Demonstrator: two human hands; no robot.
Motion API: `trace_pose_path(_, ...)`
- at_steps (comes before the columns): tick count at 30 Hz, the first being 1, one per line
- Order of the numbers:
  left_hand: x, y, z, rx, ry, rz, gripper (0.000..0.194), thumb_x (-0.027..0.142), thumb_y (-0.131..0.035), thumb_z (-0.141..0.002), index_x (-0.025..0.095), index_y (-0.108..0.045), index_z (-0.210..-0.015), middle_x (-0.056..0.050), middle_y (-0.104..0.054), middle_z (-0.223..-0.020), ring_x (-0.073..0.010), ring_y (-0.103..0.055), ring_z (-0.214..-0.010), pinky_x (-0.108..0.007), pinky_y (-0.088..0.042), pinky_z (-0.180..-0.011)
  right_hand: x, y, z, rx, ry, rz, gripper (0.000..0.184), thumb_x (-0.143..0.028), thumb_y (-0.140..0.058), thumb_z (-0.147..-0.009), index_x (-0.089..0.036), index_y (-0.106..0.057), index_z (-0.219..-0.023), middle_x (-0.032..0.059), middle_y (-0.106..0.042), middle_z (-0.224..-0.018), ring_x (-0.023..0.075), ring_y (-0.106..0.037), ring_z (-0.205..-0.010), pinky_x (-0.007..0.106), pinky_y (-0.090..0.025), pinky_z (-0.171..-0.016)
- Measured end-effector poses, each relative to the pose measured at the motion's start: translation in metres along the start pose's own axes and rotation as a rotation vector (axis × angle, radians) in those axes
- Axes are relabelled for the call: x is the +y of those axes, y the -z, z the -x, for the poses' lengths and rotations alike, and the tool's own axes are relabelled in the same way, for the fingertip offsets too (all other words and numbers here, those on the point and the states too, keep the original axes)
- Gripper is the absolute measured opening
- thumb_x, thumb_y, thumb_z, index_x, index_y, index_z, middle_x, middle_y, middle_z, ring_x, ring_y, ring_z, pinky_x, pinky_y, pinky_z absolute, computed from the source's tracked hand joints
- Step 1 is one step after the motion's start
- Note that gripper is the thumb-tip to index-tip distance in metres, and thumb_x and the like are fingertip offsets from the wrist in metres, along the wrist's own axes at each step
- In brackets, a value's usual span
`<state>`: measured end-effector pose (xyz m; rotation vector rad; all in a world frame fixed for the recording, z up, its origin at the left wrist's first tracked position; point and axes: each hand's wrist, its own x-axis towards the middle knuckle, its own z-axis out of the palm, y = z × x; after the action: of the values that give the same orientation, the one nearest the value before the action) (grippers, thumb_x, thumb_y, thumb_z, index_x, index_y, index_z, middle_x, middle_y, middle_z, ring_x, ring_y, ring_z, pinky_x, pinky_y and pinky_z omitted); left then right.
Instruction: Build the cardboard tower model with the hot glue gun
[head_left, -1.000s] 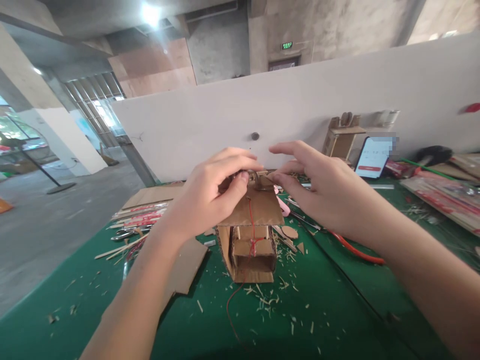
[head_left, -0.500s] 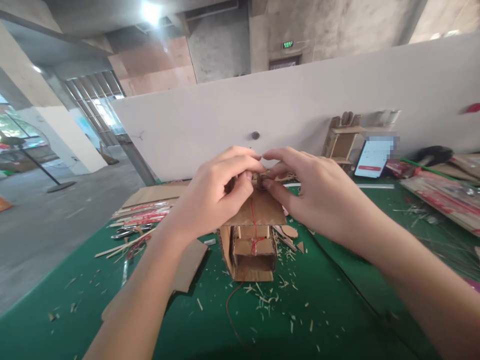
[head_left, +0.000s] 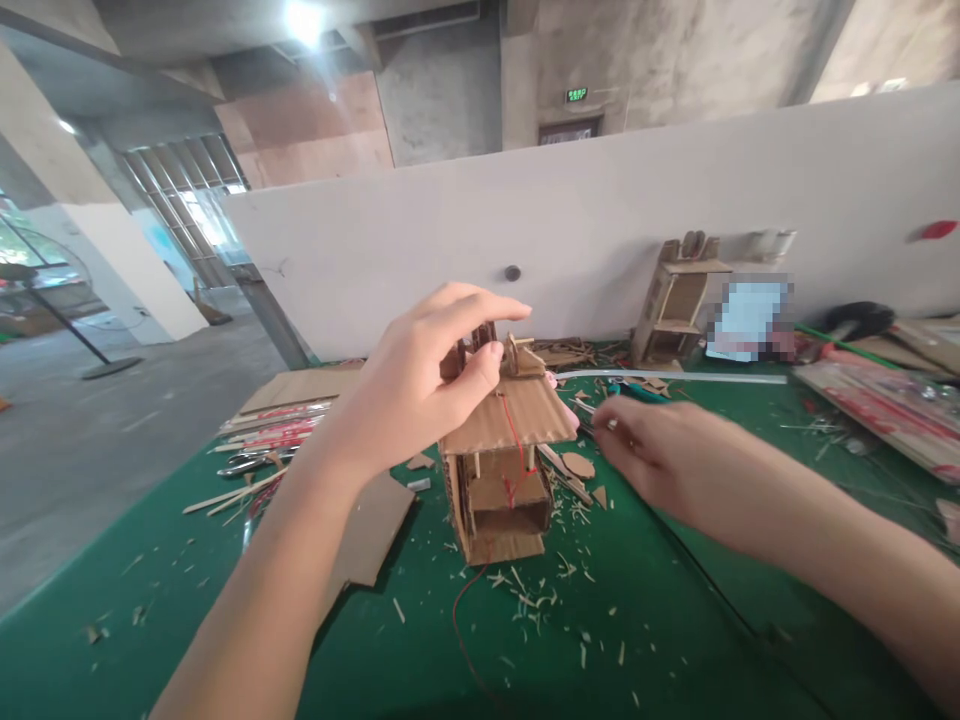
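The small two-level tower of brown corrugated cardboard (head_left: 510, 520) stands on the green tabletop (head_left: 585, 660), in the middle, its overhanging top board sloping towards the viewer. A thin red string (head_left: 512, 425) runs over that board and down the front. The left hand (head_left: 439, 370) is closed round the dark brown cardboard pieces (head_left: 486, 335) on top (its own fingers hide most of them, and their far ends cannot be made out). The right hand (head_left: 652, 450) is well apart from the tower, fingers curled; whether they grip anything cannot be told.

Near that hand lie a teal-handled tool (head_left: 641, 393), partly covered, and a pink object (head_left: 568, 410) half lost behind the top board. Pale wood shavings (head_left: 532, 600) litter the front, and a black cable (head_left: 712, 585) passes beneath the right forearm. The left forearm crosses a flat brown cardboard sheet (head_left: 379, 530) and cuts off part of it.

Farther back, a second brown cardboard tower (head_left: 671, 310) stands against the long white partition (head_left: 420, 240); the screen beside it (head_left: 748, 318) is pixelated. Print on the red-and-clear packets (head_left: 892, 405) is too blurred to read, but a green sign (head_left: 576, 95) reads "EXIT".
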<state>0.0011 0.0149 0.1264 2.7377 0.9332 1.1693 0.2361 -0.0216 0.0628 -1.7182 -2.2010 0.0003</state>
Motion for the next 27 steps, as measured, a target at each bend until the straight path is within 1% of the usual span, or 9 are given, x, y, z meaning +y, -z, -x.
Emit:
trace_pose_path(2, 0.0, 0.002, 0.0, 0.006, 0.016, -0.023, 0.028, 0.02, -0.046, -0.091, 0.026, -0.058, -0.115, -0.004, -0.06, -0.117, -0.0192, -0.059, -0.098, -0.035, -0.052, -0.083, 0.014, -0.019, -0.005, -0.168, -0.038, 0.054, 0.034, -0.046, -0.039, -0.092, -0.02, -0.061, -0.092, 0.0065, -0.067, -0.069, 0.0239, -0.063, -0.058, 0.032, -0.041, -0.05)
trace_pose_path(4, -0.002, 0.002, 0.0, 0.014, 0.032, -0.023, 0.028, 0.021, -0.046, -0.09, 0.024, -0.058, -0.116, -0.004, -0.06, -0.116, -0.0191, -0.059, -0.098, -0.035, -0.051, -0.083, 0.026, -0.037, -0.018, -0.206, -0.122, 0.083, 0.039, -0.05, -0.041, -0.089, -0.017, -0.062, -0.09, 0.0115, -0.069, -0.081, 0.0283, -0.066, -0.074, 0.036, -0.044, -0.06)
trace_pose_path(7, -0.007, 0.002, 0.0, 0.02, 0.076, 0.072, 0.032, 0.024, -0.049, -0.09, 0.023, -0.054, -0.122, -0.006, -0.059, -0.117, -0.019, -0.058, -0.102, -0.03, -0.052, -0.078, 0.037, -0.059, -0.045, -0.155, -0.195, 0.083, 0.046, -0.05, -0.036, -0.092, -0.013, -0.062, -0.099, 0.0176, -0.067, -0.098, 0.0322, -0.063, -0.097, 0.04, -0.045, -0.078)
trace_pose_path(11, -0.017, 0.0, -0.001, -0.004, 0.129, 0.289, 0.033, 0.035, -0.049, -0.092, 0.023, -0.053, -0.123, -0.006, -0.059, -0.121, -0.018, -0.057, -0.104, -0.024, -0.051, -0.072, 0.044, -0.083, -0.08, -0.075, -0.288, 0.076, 0.055, -0.053, -0.046, -0.089, -0.004, -0.059, -0.113, 0.0268, -0.058, -0.117, 0.0387, -0.051, -0.115, 0.049, -0.039, -0.092)
trace_pose_path(15, -0.021, -0.003, -0.003, -0.015, 0.159, 0.329, 0.027, 0.037, -0.044, -0.095, 0.023, -0.063, -0.108, -0.003, -0.066, -0.099, -0.0119, -0.059, -0.078, -0.021, -0.046, -0.059, 0.049, -0.103, -0.1, -0.056, -0.278, -0.04, 0.036, -0.039, -0.055, -0.091, -0.014, -0.058, -0.116, 0.0113, -0.06, -0.119, 0.025, -0.057, -0.108, 0.047, -0.046, -0.092)
trace_pose_path(17, -0.021, -0.005, -0.003, 0.007, 0.156, 0.303, 0.023, 0.035, -0.046, -0.094, 0.023, -0.064, -0.102, -0.001, -0.065, -0.09, -0.01, -0.055, -0.069, -0.021, -0.042, -0.055, 0.051, -0.109, -0.103, -0.039, -0.284, -0.126, 0.032, -0.034, -0.057, -0.091, -0.017, -0.057, -0.118, 0.0079, -0.059, -0.12, 0.0215, -0.06, -0.103, 0.044, -0.05, -0.087)
trace_pose_path(22, -0.022, -0.006, -0.004, 0.025, 0.152, 0.272, 0.019, 0.035, -0.051, -0.092, 0.024, -0.065, -0.099, 0.0, -0.064, -0.086, -0.0089, -0.049, -0.06, -0.023, -0.038, -0.051, 0.049, -0.103, -0.092, 0.063, -0.318, -0.406, 0.029, -0.038, -0.052, -0.093, -0.015, -0.058, -0.11, 0.0082, -0.063, -0.106, 0.0191, -0.063, -0.091, 0.038, -0.052, -0.079)
trace_pose_path(25, -0.023, -0.006, -0.004, 0.049, 0.154, 0.279, 0.019, 0.035, -0.053, -0.091, 0.023, -0.065, -0.098, 0.0, -0.062, -0.083, -0.01, -0.051, -0.063, -0.024, -0.038, -0.052, 0.043, -0.081, -0.08, 0.128, -0.262, -0.605, 0.035, -0.049, -0.045, -0.093, -0.016, -0.055, -0.1, 0.0095, -0.065, -0.089, 0.0211, -0.063, -0.083, 0.034, -0.05, -0.072)
trace_pose_path(27, -0.025, -0.006, -0.004, 0.065, 0.153, 0.286, 0.018, 0.035, -0.054, -0.09, 0.023, -0.065, -0.097, 0.0, -0.062, -0.081, -0.0109, -0.052, -0.065, -0.024, -0.039, -0.053, 0.038, -0.06, -0.074, 0.153, -0.195, -0.755, 0.034, -0.051, -0.041, -0.093, -0.02, -0.05, -0.102, 0.0074, -0.065, -0.09, 0.0188, -0.065, -0.08, 0.031, -0.05, -0.068)
